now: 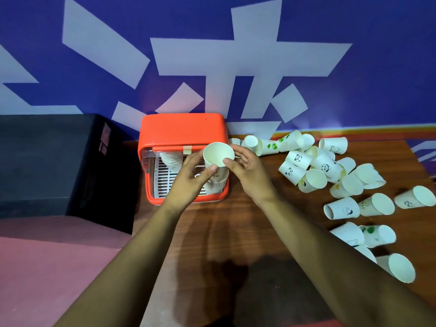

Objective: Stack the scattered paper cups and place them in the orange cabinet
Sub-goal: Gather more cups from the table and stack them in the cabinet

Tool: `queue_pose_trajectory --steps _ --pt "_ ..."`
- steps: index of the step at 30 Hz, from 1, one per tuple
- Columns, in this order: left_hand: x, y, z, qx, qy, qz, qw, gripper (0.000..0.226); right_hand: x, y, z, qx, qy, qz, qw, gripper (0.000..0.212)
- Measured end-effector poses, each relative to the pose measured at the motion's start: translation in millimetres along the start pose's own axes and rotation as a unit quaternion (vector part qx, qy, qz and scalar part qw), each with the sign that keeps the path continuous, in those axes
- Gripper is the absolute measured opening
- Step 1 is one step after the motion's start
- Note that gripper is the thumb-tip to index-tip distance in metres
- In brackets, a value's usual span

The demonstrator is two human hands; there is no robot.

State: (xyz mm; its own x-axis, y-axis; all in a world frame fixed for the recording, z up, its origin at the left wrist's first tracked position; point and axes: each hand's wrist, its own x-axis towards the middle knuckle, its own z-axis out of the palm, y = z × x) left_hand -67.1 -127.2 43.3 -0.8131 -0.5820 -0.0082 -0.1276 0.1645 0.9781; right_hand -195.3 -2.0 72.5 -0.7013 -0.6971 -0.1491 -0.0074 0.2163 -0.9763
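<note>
Both grips pinch the cup stack (218, 161): left hand (192, 175), right hand (247, 172).

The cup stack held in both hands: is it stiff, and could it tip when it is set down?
The cup stack is tall and narrow, so it could probably tip if set down carelessly. Its thin paper walls likely dent under a hard squeeze, though nesting should stiffen them. The left hand and right hand hold it with fingertips, which suggests it is light.
</note>
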Motion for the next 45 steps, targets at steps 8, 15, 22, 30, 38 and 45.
queue_pose_trajectory --steps 8,15,22,30,38,45 --pt "1.7 -20.9 3.1 0.023 0.001 0.002 1.0 0.048 3.2 18.9 0.7 -0.076 -0.034 0.021 0.996 0.052" --pt "0.4 -50.5 10.7 0.135 0.005 -0.028 0.99 0.056 4.1 54.0 0.2 -0.226 -0.034 0.034 0.973 0.057" --pt "-11.7 -53.2 19.4 0.154 0.053 -0.092 0.982 0.058 1.8 67.3 -8.4 -0.202 -0.027 0.077 0.976 0.054" --pt "-45.2 -44.4 62.4 0.133 -0.032 -0.095 0.986 0.012 -37.9 85.4 -113.8 -0.34 -0.006 0.115 0.933 0.052" --pt "41.3 -3.1 184.9 0.227 -0.175 -0.122 0.95 0.023 -37.0 99.3 -237.1 -0.446 0.05 0.154 0.88 0.06" --pt "124.2 -10.8 269.0 0.369 -0.248 -0.055 0.894 0.07 -5.7 144.9 -276.6 -0.489 0.035 0.117 0.863 0.043"
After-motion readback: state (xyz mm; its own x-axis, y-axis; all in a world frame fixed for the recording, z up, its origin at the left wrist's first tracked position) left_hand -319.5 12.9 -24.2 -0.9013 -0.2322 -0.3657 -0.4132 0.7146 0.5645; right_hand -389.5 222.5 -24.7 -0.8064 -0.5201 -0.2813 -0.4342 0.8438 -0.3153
